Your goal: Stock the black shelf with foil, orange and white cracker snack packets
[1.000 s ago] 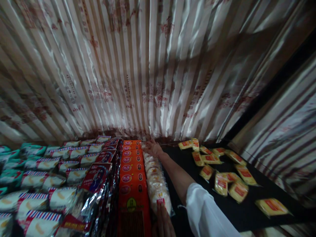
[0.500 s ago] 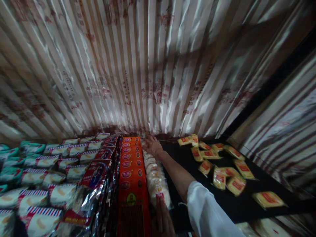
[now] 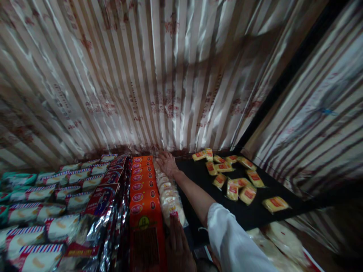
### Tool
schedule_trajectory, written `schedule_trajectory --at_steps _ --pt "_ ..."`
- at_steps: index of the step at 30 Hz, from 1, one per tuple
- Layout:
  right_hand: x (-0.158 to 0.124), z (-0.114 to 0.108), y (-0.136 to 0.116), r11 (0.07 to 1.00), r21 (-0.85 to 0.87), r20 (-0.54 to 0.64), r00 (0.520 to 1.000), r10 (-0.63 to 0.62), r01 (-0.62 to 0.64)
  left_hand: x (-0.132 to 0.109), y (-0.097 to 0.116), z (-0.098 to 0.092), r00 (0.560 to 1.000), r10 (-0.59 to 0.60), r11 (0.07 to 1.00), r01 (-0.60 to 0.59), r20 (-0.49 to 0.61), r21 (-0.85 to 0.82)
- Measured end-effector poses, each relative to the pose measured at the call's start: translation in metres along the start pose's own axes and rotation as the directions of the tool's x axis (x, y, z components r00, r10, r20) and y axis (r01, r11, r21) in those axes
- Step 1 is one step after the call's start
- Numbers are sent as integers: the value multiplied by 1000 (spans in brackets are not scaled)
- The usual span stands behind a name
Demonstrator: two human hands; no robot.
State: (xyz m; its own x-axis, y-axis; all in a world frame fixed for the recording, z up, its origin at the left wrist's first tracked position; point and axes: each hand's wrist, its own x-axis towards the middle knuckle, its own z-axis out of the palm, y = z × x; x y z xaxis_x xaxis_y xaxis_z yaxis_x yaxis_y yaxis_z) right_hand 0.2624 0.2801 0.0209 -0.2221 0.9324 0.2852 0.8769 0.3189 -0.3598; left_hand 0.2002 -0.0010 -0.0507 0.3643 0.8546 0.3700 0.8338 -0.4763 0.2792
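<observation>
A row of pale round items in clear wrap (image 3: 169, 194) lies beside a row of orange packets (image 3: 141, 185). My right hand (image 3: 166, 163), reaching from a white sleeve, rests on the far end of the pale row with its fingers apart. At the near end is my left hand (image 3: 179, 243), dark and partly cut off by the bottom edge. Its fingers lie stretched out against the pale row, close to a small red label.
Dark foil packets (image 3: 104, 200) and white striped packets (image 3: 38, 223) fill the left. Several yellow wrapped pieces (image 3: 247, 193) lie scattered on the black surface (image 3: 195, 177). Flat pale bags (image 3: 286, 241) sit lower right. A striped curtain (image 3: 170, 75) hangs behind.
The view has shifted, so the goods and both hands appear further left, and more of the pale bags shows at lower right. Both hands stay at the two ends of the pale row.
</observation>
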Motion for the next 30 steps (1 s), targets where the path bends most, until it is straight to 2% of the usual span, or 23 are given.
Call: schedule_trajectory --at_steps 2,5,9,14,18,23,26,30 --pt "-15 -9 4 995 103 -124 992 29 -16 -1 1 0 1000 -24 1000 24 -2 -15" --pt "-50 -27 14 972 236 -229 972 59 -3 -2 1 2 997 -79 996 78 -10 -31" --pt "-110 -56 33 941 333 -268 951 152 -56 1 0 5 991 -133 991 133 -24 -29" --pt "-185 -80 52 918 376 -314 914 255 -127 3 -1 4 993 -111 993 113 -46 24" --pt "-232 -82 61 904 398 -354 883 308 -156 6 0 -4 995 -54 998 56 -79 24" --pt "-286 -79 70 910 342 -392 845 365 -235 4 14 -31 993 -72 997 70 -96 -21" --pt "-323 -74 78 913 285 -368 846 386 -292 -5 26 -46 993 -59 995 50 -104 -88" --pt "-371 -65 91 920 185 -314 866 388 -345 -27 51 -57 988 -46 979 14 -150 -205"
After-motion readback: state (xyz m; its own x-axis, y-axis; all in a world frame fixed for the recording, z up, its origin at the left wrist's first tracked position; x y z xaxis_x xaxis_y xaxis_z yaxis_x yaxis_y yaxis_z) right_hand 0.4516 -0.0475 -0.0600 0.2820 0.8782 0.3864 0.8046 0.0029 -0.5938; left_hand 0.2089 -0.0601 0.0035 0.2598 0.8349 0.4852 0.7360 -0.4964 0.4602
